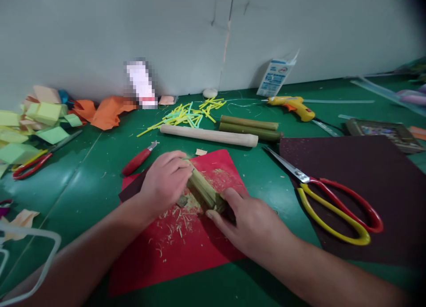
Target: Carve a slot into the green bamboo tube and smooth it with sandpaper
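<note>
A short green bamboo piece (pixel 203 189) lies tilted on a red paper sheet (pixel 186 249). My left hand (pixel 165 180) is closed over its far end, fingers curled on top. My right hand (pixel 248 227) grips its near end with thumb and fingers. Pale shavings (pixel 175 222) are scattered on the red sheet below the bamboo. Whether the left hand also holds a tool is hidden.
Red-handled knife (pixel 138 160) left of the sheet. Wooden rod (pixel 209 135) and two bamboo sticks (pixel 249 127) behind. Red-yellow scissors (pixel 333 200) on dark paper (pixel 382 174) at right. Glue gun (pixel 294 105), yellow strips (pixel 186 114), coloured paper pile (pixel 33 125), second scissors (pixel 36 160) at left.
</note>
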